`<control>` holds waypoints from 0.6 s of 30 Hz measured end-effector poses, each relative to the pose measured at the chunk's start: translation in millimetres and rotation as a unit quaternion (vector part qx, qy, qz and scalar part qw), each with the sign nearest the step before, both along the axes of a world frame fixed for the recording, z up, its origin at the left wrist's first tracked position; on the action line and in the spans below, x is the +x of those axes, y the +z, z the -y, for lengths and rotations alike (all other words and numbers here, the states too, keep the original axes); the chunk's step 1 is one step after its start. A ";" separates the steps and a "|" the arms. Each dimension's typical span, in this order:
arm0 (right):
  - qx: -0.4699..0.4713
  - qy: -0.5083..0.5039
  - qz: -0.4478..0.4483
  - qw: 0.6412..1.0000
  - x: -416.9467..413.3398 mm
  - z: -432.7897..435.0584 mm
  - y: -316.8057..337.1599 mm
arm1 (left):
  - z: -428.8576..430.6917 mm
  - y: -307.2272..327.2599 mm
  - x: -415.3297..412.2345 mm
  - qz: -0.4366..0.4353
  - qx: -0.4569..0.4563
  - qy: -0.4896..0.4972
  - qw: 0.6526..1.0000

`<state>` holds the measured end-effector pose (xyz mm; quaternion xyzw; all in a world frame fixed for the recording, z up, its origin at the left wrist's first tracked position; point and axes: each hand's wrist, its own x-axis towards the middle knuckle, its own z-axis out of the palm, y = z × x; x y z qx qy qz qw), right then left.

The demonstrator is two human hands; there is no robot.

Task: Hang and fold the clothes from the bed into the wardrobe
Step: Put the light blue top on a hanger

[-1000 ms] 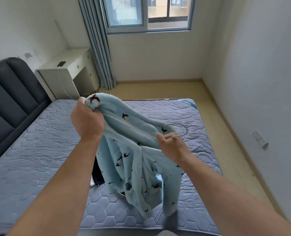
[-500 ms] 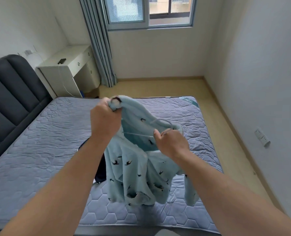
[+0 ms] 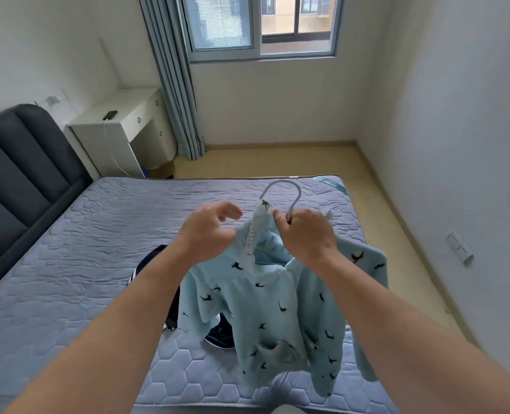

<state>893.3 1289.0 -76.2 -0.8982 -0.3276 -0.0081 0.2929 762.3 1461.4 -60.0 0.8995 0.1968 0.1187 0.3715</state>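
Blue garment [image 3: 265, 309] hangs from hanger [image 3: 281, 181] in right hand [image 3: 307, 234].

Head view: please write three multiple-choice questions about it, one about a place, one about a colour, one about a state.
1. Where is the phone? A on the mattress; B on the white desk; C on the floor.
2. Which colour is the hoodie? A red; B yellow; C light blue.
3. How is the hanger? A lying on the bed; B hooked on a rail; C gripped by the right hand.
Answers: B, it sits on the desk top; C, pale blue fleece with dark birds; C, fingers curl round the neck below its hook.
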 end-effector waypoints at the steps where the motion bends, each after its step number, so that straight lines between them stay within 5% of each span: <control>1: 0.008 -0.001 0.007 1.000 1.2 0.7 1.5 | -1.6 -5.6 -1.7 -0.071 0.063 -0.018 0.995; 4: 0.016 0.003 0.041 0.999 3.6 1.8 6.8 | -4.8 -25.1 -0.3 -0.174 0.118 -0.048 0.976; 9: 0.045 0.032 0.064 0.996 19.0 14.6 9.3 | -9.0 -25.8 11.1 -0.055 0.173 0.015 0.983; 18: 0.248 -0.015 0.090 0.964 26.5 49.6 5.7 | -23.3 -4.6 20.4 0.051 0.198 0.091 0.975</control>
